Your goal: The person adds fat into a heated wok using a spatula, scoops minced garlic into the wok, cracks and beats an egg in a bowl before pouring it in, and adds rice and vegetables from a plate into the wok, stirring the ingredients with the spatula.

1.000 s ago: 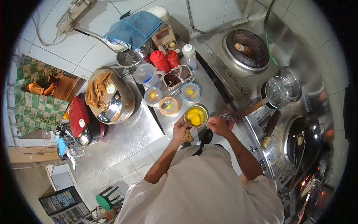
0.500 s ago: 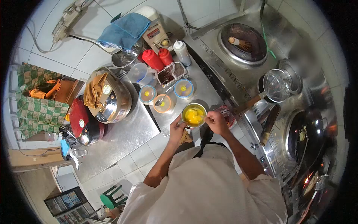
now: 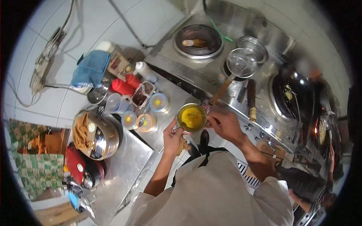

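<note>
My left hand (image 3: 172, 136) is closed around the side of a small metal cup (image 3: 181, 123), keeping it level. Yellow beaten egg (image 3: 191, 116) lies inside, partly streaked with white. From the right, my right hand (image 3: 228, 125) pinches the end of a thin utensil whose far part dips into the egg; its head is hidden. Just beyond the cup are three round tubs on the steel counter: one blue-rimmed tub (image 3: 158, 102), a second blue-rimmed tub (image 3: 129, 119) and an orange-rimmed tub (image 3: 146, 122).
Red squeeze bottles (image 3: 122, 87) and a rice cooker (image 3: 98, 140) stand left. On the steel range at right are a mesh strainer (image 3: 242, 63), a wooden-handled tool (image 3: 252, 101) and a dark wok (image 3: 292, 90), with flame nearby. Another person's dark clothing (image 3: 303, 180) shows lower right.
The head view has turned toward the range, shifting the counter items left. My right hand lies flatter beside the cup, and the egg has swirled. Another person's clothing now shows at lower right.
</note>
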The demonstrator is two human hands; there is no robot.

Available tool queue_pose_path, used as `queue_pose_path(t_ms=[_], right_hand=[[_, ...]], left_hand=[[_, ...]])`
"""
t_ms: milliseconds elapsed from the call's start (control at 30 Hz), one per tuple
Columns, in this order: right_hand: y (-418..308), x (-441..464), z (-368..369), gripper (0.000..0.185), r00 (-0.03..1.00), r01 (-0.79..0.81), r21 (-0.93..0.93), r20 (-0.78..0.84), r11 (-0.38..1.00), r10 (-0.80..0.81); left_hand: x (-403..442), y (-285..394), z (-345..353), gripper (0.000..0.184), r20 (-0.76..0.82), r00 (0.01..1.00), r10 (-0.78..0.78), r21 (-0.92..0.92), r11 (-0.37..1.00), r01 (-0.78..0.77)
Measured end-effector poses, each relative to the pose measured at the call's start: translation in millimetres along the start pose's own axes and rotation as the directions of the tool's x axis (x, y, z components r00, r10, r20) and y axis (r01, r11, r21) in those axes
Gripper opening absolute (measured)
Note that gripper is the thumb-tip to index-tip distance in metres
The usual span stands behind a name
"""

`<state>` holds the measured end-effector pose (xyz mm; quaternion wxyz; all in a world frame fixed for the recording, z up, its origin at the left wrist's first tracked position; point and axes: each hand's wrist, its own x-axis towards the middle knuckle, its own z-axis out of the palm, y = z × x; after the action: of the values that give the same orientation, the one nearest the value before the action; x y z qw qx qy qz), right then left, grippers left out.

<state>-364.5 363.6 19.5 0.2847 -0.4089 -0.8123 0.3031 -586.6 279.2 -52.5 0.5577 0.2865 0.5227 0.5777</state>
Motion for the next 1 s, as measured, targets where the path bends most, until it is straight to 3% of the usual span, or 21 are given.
queue_pose_path(t_ms=[67, 100, 267, 333, 400, 467, 533, 567, 667, 700, 767, 933, 1000], right_hand=[[-15.3, -6.8, -31.7, 0.005, 0.983, 0.096, -0.125, -0.144, 0.988, -0.114], [-16.9, -11.3, -51.7, 0.007, 0.983, 0.125, -0.209, -0.108, 0.97, -0.15], [-34.0, -40.0, -116.4, 0.004, 0.932, 0.038, -0.32, -0.331, 0.947, -0.149], [-13.0, -59.9, -123.7, 0.004, 0.852, 0.052, -0.187, -0.505, 0.981, -0.141], [15.7, -82.4, -124.7, 0.006, 0.852, -0.074, -0.178, -0.523, 0.981, -0.03], [47.5, -105.6, -127.7, 0.01, 0.841, -0.185, -0.143, -0.535, 0.972, 0.081], [83.9, -119.5, -135.3, 0.015, 0.723, -0.285, 0.265, -0.572, 0.921, 0.388], [110.6, -123.7, -137.4, 0.017, 0.67, -0.224, 0.39, -0.605, 0.893, 0.431], [161.8, -134.0, -184.2, 0.018, 0.625, -0.209, 0.425, -0.634, 0.881, 0.455], [177.3, -137.5, -203.9, 0.018, 0.612, -0.206, 0.427, -0.646, 0.881, 0.456], [204.1, -145.1, -240.6, 0.02, 0.578, -0.371, 0.332, -0.648, 0.867, 0.496], [264.2, -157.0, -317.8, 0.02, 0.497, -0.487, 0.237, -0.716, 0.841, 0.49], [287.7, -161.1, -342.1, 0.02, 0.467, -0.627, 0.062, -0.768, 0.776, 0.438]], left_hand=[[-0.4, 16.0, 17.1, 0.057, 0.069, 0.998, -0.015, 0.075, 0.997, 0.01], [-3.2, 31.8, 31.1, 0.057, 0.132, 0.991, -0.023, 0.03, 0.999, 0.02], [8.7, 41.9, 80.4, 0.056, 0.285, 0.958, 0.027, 0.071, 0.996, -0.049], [10.2, 50.5, 111.2, 0.055, 0.333, 0.943, -0.004, 0.089, 0.996, -0.027], [15.0, 57.3, 144.6, 0.054, 0.401, 0.916, 0.006, 0.153, 0.985, -0.074], [20.4, 55.8, 183.2, 0.052, 0.446, 0.892, -0.071, 0.171, 0.985, -0.007], [32.1, 45.5, 223.3, 0.053, 0.449, 0.89, -0.081, 0.136, 0.99, 0.022], [42.8, 33.8, 241.4, 0.054, 0.474, 0.873, -0.115, 0.12, 0.991, 0.065], [75.7, -0.3, 304.0, 0.055, 0.486, 0.867, -0.107, 0.185, 0.983, 0.018], [87.6, -11.6, 330.0, 0.055, 0.499, 0.86, -0.109, 0.193, 0.981, 0.012], [107.7, -31.0, 376.6, 0.054, 0.558, 0.826, -0.082, 0.284, 0.954, -0.097], [136.2, -67.4, 508.6, 0.054, 0.613, 0.786, -0.081, 0.319, 0.936, -0.151], [164.3, -100.8, 545.0, 0.056, 0.697, 0.714, 0.065, 0.365, 0.825, -0.431]])
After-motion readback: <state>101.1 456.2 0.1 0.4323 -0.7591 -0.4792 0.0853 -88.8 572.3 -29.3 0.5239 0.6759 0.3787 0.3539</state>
